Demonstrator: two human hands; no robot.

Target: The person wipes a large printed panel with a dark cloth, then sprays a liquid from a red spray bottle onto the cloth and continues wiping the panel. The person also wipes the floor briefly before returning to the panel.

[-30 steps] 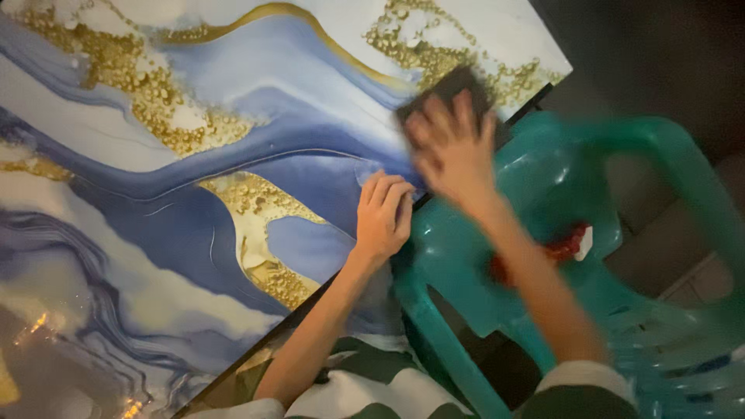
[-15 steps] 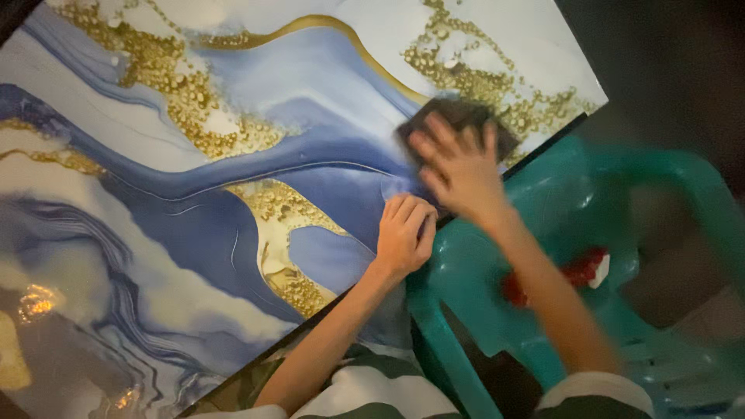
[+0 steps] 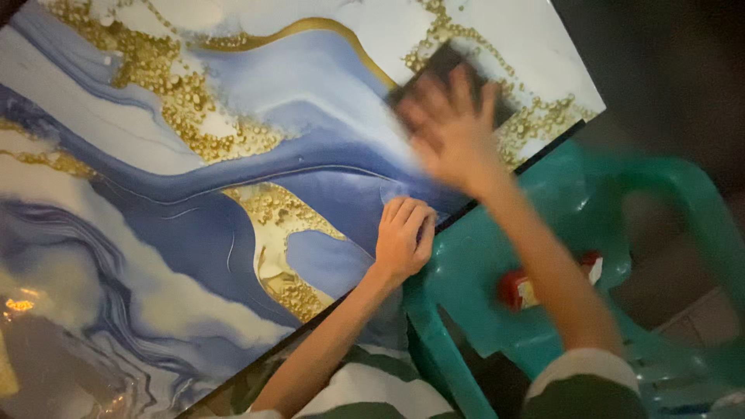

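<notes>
A glossy tabletop (image 3: 155, 155) with blue, white and gold marble swirls fills the left and middle of the head view. My right hand (image 3: 454, 128) is blurred with motion and presses a dark flat cloth or pad (image 3: 446, 66) against the tabletop near its far right corner. Only the pad's upper part shows above my fingers. My left hand (image 3: 403, 237) rests flat with fingers curled on the table's near edge, holding nothing.
A teal plastic chair (image 3: 543, 256) stands right beside the table edge under my right arm. A small red and white object (image 3: 528, 289) lies on its seat. Dark floor (image 3: 667, 70) lies beyond the table's right corner.
My right hand has slid the dark pad up and away along the tabletop toward the far right corner. My left hand has stayed at the table edge.
</notes>
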